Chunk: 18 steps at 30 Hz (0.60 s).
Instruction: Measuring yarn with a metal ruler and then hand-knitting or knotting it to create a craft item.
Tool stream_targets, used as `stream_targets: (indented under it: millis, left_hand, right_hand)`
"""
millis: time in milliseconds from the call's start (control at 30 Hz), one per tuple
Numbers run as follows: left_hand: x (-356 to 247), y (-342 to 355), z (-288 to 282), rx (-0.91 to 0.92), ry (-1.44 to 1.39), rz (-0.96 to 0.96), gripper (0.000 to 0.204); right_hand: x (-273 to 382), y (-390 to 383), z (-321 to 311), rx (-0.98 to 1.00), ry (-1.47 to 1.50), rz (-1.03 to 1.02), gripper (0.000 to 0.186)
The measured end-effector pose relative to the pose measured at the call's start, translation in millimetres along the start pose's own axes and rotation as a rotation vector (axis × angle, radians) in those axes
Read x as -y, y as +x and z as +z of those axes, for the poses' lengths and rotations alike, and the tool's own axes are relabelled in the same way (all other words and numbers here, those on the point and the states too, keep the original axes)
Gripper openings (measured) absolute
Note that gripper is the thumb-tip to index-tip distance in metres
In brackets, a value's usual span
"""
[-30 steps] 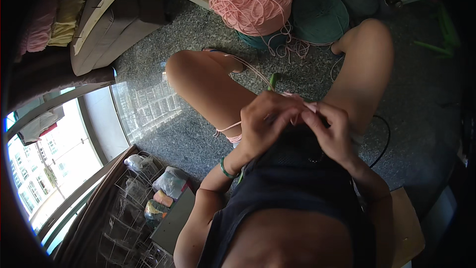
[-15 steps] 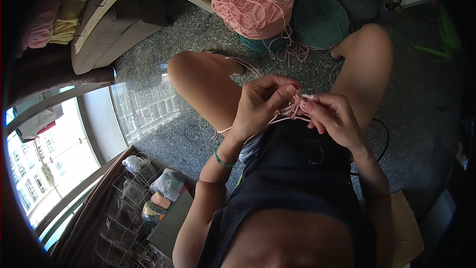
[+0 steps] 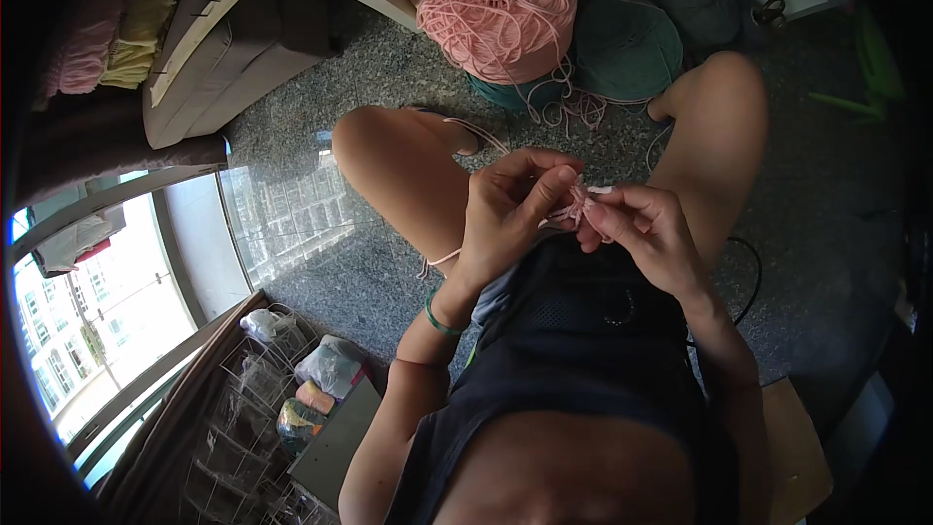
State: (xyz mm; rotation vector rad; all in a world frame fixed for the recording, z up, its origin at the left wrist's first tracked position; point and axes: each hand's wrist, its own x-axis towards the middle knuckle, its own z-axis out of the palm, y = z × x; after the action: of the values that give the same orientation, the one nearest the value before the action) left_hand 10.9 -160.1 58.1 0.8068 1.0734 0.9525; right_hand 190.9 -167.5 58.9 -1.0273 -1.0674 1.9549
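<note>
A small knotted piece of pink yarn (image 3: 580,206) is stretched between my two hands above my lap. My left hand (image 3: 515,202) pinches its left edge between thumb and fingertips. With curled fingers, my right hand (image 3: 646,228) grips the other edge, close to the left fingertips. A strand of pink yarn (image 3: 445,260) hangs past my left wrist over the thigh. Beyond my knees stands a big pink yarn cone (image 3: 498,15), and loose pink loops (image 3: 573,107) trail from it onto the floor. The fingers partly hide the yarn piece, so its exact stitches cannot be made out.
Dark green yarn (image 3: 630,47) lies beside the pink cone, with scissors (image 3: 770,11) farther right. A brown sofa (image 3: 243,49) is at the far left. Wire racks (image 3: 238,428) with plastic bags (image 3: 332,364) stand near the window on the left. A wooden stool (image 3: 792,447) is at lower right.
My right hand has shifted slightly, its fingers curling in closer under the yarn piece. The piece looks more bunched between the hands. My left hand keeps its pinch.
</note>
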Motion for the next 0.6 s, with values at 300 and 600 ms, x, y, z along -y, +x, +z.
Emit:
stream_targets:
  millis: [300,600]
  left_hand:
    - [6,4,-14,0.147,-0.092,-0.018,0.019]
    - [-6,-3,-7,0.177,-0.185,-0.022,0.02]
  right_hand:
    - [8,0,-4,0.041,0.069,0.089,0.016]
    - [5,3,-1,0.028,-0.019,-0.019,0.02]
